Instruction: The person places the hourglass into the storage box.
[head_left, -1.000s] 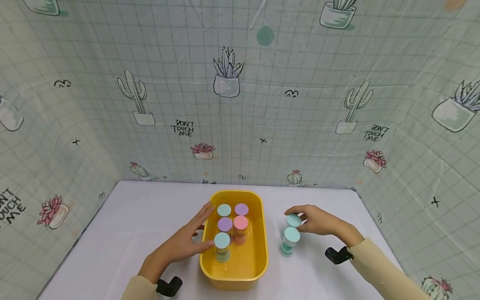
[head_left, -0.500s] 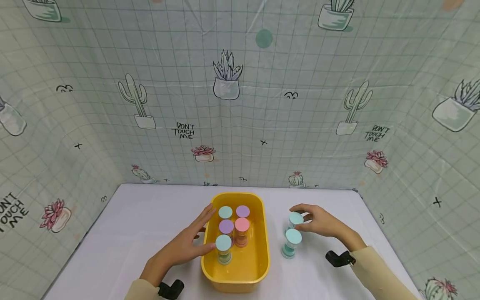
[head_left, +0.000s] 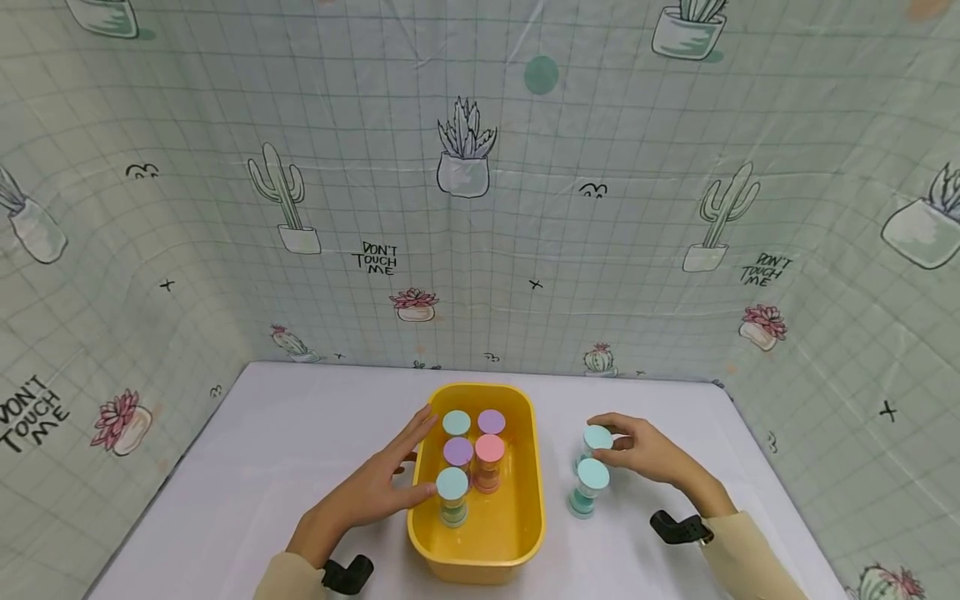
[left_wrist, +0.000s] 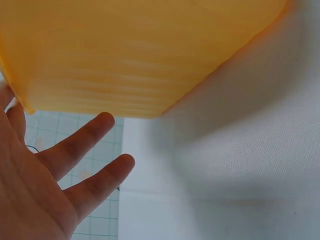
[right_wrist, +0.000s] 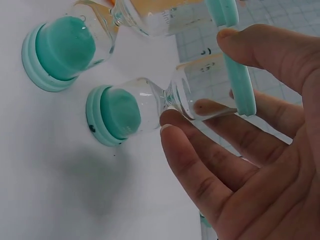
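Observation:
A teal-capped sand timer is held by my right hand, thumb at its upper cap and fingers along the glass. Whether its base touches the table is unclear. Just in front of it stands a second teal sand timer, its teal sand in the lower bulb. My left hand rests at the left side of a yellow bin, thumb and forefinger at the rim and the other fingers spread outside. In the left wrist view those fingers are fairly straight below the bin's wall.
Inside the bin stand several sand timers: two teal-topped ones, the front one near my left thumb, two purple-topped ones, the back one at the right, and a pink-topped one. A white table lies below, with patterned cloth around it.
The head view has shifted slightly. Both hands keep nearly the same places, the left at the bin and the right on the back sand timer.

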